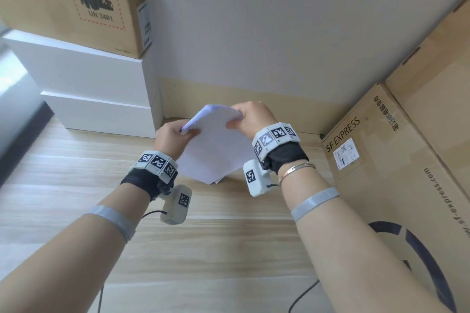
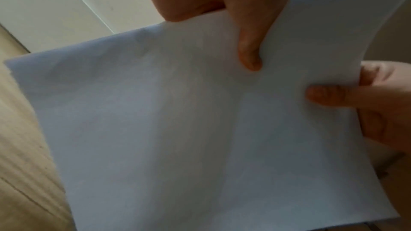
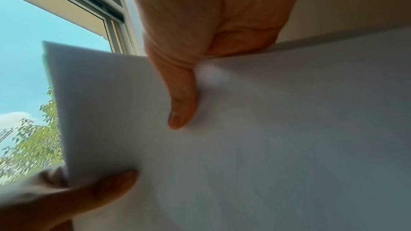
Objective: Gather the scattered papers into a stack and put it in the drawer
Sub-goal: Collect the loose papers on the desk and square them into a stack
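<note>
A stack of white papers (image 1: 216, 150) stands on end, its lower edge resting on the wooden table (image 1: 76, 198). My left hand (image 1: 187, 132) pinches the stack's upper left edge, thumb on the near face. My right hand (image 1: 235, 119) pinches the upper right corner the same way. The top of the stack curls away from me. In the left wrist view the paper (image 2: 177, 129) fills the frame under my left thumb (image 2: 249, 45). My right thumb (image 3: 181, 104) presses on the sheet (image 3: 289, 129) in the right wrist view. No drawer is in view.
White boxes (image 1: 89, 89) are stacked at the back left with a cardboard box (image 1: 76, 5) on top. A large SF Express carton (image 1: 376, 160) stands close on the right. The wall (image 1: 279, 33) is right behind the papers. Cables (image 1: 302, 295) lie near the front edge.
</note>
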Tool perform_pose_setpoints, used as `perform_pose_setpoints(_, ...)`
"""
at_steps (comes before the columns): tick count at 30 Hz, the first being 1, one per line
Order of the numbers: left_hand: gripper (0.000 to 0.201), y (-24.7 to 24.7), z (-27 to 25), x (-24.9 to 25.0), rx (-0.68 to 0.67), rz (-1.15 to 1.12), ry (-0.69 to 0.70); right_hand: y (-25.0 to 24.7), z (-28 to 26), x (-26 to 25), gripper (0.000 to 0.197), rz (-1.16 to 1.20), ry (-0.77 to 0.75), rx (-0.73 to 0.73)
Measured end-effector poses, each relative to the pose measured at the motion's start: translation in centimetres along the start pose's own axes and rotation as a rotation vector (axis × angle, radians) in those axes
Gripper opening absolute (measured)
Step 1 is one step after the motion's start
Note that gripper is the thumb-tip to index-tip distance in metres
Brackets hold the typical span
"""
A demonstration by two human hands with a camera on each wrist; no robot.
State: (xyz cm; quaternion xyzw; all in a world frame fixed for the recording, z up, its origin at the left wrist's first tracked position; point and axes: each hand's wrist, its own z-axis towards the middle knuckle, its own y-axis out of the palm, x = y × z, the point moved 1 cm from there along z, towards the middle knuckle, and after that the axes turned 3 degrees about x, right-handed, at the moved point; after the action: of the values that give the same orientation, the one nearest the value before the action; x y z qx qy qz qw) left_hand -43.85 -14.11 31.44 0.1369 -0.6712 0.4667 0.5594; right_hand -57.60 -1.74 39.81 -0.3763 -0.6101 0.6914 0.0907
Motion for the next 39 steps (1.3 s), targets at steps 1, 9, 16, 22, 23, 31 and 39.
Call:
perform_pose_setpoints(1,0.016,-0.2,0.2,-0.8,0.028,0.022,-0.034,0.0,-0.2,0.8,0.01,0.044,0.016,0.026)
perform_pose_setpoints(9,0.074,-1.3,-1.7,-9.9,0.067,-0.593,-0.446,0.2,-2.4,8.6,0.023,0.676,0.243,0.201)
perform_pose_setpoints(16,0.019,0.5,-1.4,-8.5,-0.226,-0.63,-0.428,4.2,-5.1,12.3,0.019,0.873,0.459,0.242)
perform_pose_setpoints(22,0.007,2.8,-1.8,-8.0,0.062,-0.422,-0.289,8.2,-7.0,13.4,0.014,0.914,0.542,0.333)
perform_pose_setpoints(23,0.006,3.2,-2.1,-7.9,0.074,-0.423,-0.275,8.5,-7.4,13.6,0.015,0.929,0.554,0.35)
perform_pose_setpoints(31,0.055,4.7,-4.5,-9.2,-0.134,-0.376,-0.319,12.9,-8.3,14.9,0.025,0.902,0.622,0.159)
perform_pose_setpoints(39,0.041,4.7,-3.4,-8.4,0.009,-0.49,-0.306,12.7,-6.9,14.3,0.031,1.035,0.626,0.332)
